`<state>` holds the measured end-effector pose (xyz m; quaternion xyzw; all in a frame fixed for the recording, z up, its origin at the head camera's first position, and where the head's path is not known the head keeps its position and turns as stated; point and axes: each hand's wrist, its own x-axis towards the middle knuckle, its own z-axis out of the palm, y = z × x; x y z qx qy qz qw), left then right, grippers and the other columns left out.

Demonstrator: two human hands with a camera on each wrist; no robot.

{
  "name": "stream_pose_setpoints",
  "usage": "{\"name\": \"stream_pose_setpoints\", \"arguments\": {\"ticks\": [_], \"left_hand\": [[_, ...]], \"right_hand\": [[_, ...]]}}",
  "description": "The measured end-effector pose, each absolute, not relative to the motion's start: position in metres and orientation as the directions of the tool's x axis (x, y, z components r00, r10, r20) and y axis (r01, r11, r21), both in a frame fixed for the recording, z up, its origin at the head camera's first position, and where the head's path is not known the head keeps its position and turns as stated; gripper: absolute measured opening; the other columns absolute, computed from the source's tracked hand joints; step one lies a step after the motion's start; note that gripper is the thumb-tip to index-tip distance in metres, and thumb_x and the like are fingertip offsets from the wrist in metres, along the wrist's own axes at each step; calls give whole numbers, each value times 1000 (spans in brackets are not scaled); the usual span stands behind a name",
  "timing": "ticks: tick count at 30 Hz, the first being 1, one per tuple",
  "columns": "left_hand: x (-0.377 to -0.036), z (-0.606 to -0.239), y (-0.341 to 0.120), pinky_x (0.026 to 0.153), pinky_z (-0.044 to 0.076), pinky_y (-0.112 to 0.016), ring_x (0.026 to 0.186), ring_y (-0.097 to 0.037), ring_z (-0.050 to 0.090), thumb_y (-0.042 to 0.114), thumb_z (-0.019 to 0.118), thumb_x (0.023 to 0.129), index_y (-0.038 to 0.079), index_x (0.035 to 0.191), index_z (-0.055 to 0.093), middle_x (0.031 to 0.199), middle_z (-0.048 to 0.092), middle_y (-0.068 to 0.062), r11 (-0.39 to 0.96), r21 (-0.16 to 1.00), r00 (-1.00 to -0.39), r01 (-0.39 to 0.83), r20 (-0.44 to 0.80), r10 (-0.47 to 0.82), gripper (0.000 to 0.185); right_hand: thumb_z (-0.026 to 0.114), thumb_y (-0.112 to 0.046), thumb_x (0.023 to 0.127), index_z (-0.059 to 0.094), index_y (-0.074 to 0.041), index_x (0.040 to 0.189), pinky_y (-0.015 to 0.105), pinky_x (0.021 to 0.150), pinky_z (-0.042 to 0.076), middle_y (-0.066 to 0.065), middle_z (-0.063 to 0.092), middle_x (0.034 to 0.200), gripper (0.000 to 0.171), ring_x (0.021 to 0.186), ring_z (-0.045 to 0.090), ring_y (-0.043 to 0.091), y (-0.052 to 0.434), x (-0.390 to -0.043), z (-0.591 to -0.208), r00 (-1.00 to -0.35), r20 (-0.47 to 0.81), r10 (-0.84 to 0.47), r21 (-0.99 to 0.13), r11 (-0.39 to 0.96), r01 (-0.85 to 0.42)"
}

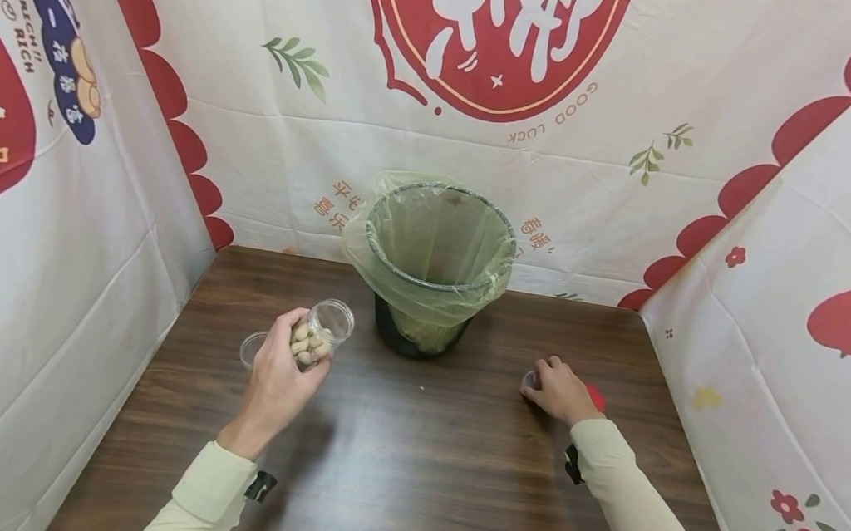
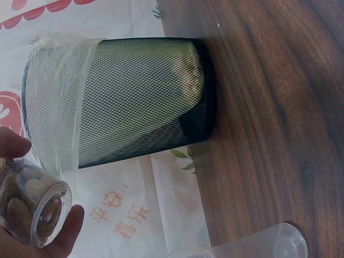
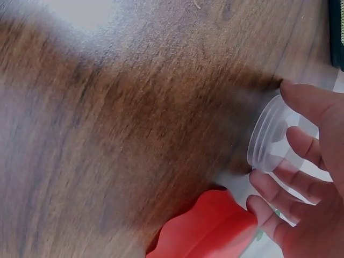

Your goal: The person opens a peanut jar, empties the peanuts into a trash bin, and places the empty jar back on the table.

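My left hand (image 1: 285, 371) grips a clear plastic jar (image 1: 331, 322) with several unshelled peanuts (image 1: 307, 344) in it. The jar is tilted, to the left of the bin and in front of it. In the left wrist view the jar's base (image 2: 51, 212) faces the camera, with fingers on both sides. On the right of the table my right hand (image 1: 561, 390) holds a clear, round plastic lid (image 3: 267, 134) with ridged sides, thumb on one side and fingers on the other, close over the wood. A red wavy-edged object (image 3: 207, 228) lies beside those fingers.
A black mesh bin (image 2: 140, 97) stands at the back middle, lined with a yellowish plastic bag (image 1: 423, 290). Behind my left hand is a clear plastic container (image 1: 250, 350). A tiny light speck (image 1: 421, 388) lies on the brown table (image 1: 416, 481). Printed cloth (image 1: 283, 163) encloses three sides.
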<state>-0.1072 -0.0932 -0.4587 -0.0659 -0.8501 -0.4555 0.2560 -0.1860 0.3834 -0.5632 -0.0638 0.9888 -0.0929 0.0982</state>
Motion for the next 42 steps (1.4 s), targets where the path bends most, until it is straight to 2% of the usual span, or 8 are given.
{"name": "stream_pose_setpoints", "arguments": {"ticks": [3, 8, 11, 18, 24, 28, 33, 42], "left_hand": [[-108, -459, -94, 88, 56, -53, 103, -39, 66, 0, 87, 76, 0, 137, 57, 123, 67, -23, 575, 739, -856, 351, 501, -123, 68], [-112, -461, -99, 89, 57, -55, 104, -40, 68, 0, 86, 76, -2, 137, 57, 122, 68, -24, 584, 727, -844, 361, 521, -128, 67], [-114, -458, -102, 89, 57, -56, 104, -42, 68, 1, 87, 76, -2, 136, 57, 122, 68, -25, 596, 716, -837, 363, 531, -129, 67], [-121, -449, -111, 94, 55, -59, 109, -43, 66, 1, 86, 79, -3, 139, 55, 126, 65, -25, 589, 735, -858, 336, 497, -132, 68], [-131, -435, -124, 103, 53, -62, 118, -43, 64, 0, 86, 81, -3, 142, 55, 132, 63, -25, 594, 743, -868, 307, 474, -145, 69], [-141, -420, -134, 103, 51, -64, 120, -44, 61, -1, 83, 81, -1, 144, 56, 132, 63, -26, 624, 706, -848, 335, 515, -128, 68], [-158, -398, -141, 103, 48, -61, 120, -45, 56, -5, 80, 83, 0, 143, 59, 133, 62, -27, 655, 641, -805, 401, 588, -83, 64], [-192, -357, -130, 103, 45, -57, 125, -45, 51, -8, 74, 86, 3, 141, 64, 136, 62, -26, 640, 598, -747, 482, 662, -57, 57]], "right_hand": [[76, -34, 100, 62, 7, 133, 64, 90, 58, 32, 59, 128, 54, 110, 64, 45, 382, -187, -560, -969, -194, -153, -179, 977, -119], [72, -33, 103, 67, 2, 113, 62, 85, 58, 27, 61, 117, 36, 101, 64, 42, 377, -192, -538, -967, -170, -189, -159, 974, -162], [71, -31, 104, 67, -1, 107, 61, 87, 58, 27, 61, 118, 30, 102, 64, 42, 371, -197, -518, -972, -125, -200, -163, 970, -178], [69, -26, 105, 64, 8, 127, 67, 98, 56, 35, 60, 131, 41, 115, 64, 51, 354, -204, -466, -974, 22, -226, -172, 959, -227], [66, -23, 107, 59, 5, 135, 66, 96, 55, 30, 58, 133, 40, 114, 64, 48, 337, -212, -425, -957, 139, -257, -206, 937, -281], [61, -23, 109, 56, 2, 141, 66, 93, 55, 28, 54, 143, 41, 115, 64, 46, 327, -219, -399, -956, 193, -223, -266, 925, -270], [57, -24, 111, 50, 2, 150, 66, 102, 52, 29, 47, 153, 48, 129, 57, 46, 313, -227, -374, -952, 234, -195, -328, 906, -267], [59, -26, 110, 50, 2, 153, 63, 117, 45, 27, 49, 158, 52, 144, 51, 45, 282, -246, -352, -914, 323, -245, -313, 884, -347]]}}
